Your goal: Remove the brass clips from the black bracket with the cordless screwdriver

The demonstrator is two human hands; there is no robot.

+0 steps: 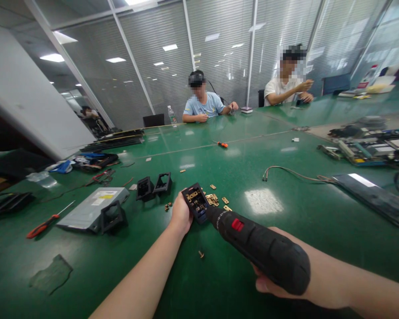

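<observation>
My left hand [180, 216] is closed around a small black socket block [196, 202] with brass contacts inside, held just above the green table [286, 230]. My right hand [279, 283] grips a black electric screwdriver [262, 248] with a red switch; its tip meets the block's lower right edge. Several loose brass pieces [216, 199] lie on the table just beyond the block. A single screw [201, 254] lies below my left wrist.
Two black plastic housings [153, 186] and a third [112, 217] sit left, beside a grey metal box [93, 206] and a red-handled screwdriver [44, 223]. A cable [292, 173] and a dark panel [372, 195] lie right, circuit boards [369, 146] behind. Two people sit at the far side.
</observation>
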